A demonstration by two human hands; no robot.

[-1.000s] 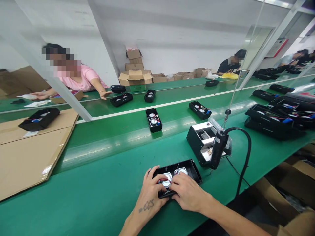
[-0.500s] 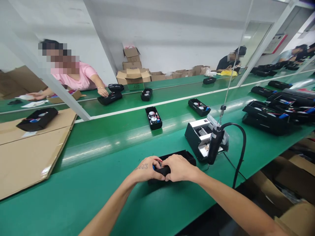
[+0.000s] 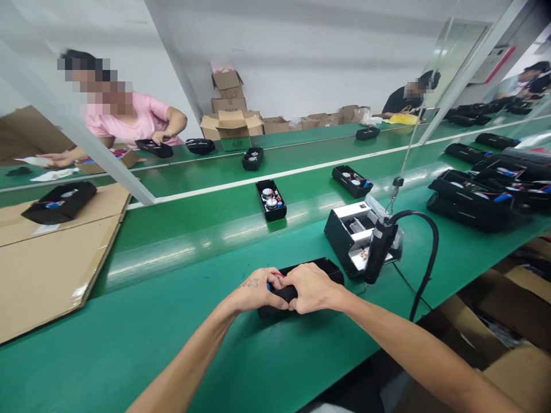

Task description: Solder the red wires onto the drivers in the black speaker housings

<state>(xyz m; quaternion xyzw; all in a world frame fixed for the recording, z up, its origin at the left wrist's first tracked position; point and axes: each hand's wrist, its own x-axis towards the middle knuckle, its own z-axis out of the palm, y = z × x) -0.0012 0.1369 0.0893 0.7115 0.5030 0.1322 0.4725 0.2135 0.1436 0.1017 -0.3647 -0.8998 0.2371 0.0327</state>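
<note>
Far out to the left of the left hand, a cardboard sheet (image 3: pixel 51 275) lies on the green table (image 3: pixel 129 321), and a black shell (image 3: pixel 58 202) sits on its far end. Beyond that, across the line, a person in pink (image 3: pixel 142 117) holds another dark shell in one hand.

Now in close. The left hand (image 3: pixel 253 292) is curled tight, fingers wrapped over the near edge of the black housing (image 3: pixel 321 267). A bit of blue shows right at its fingertips. The housing rests on the table directly under both hands, its far end poking out past the knuckles. The right hand (image 3: pixel 312 289) is clamped shut on that same near edge, pressed up against the left hand.

Straight ahead of the hands, well apart, an open housing (image 3: pixel 270 201) with round speaker parts lies on the belt. Just right of the right hand stands a white-topped box (image 3: pixel 344 232), and an electric driver (image 3: pixel 379 252) hangs in front of it with a black cable looping off. Farther right are stacked housings (image 3: pixel 469 201).
</note>
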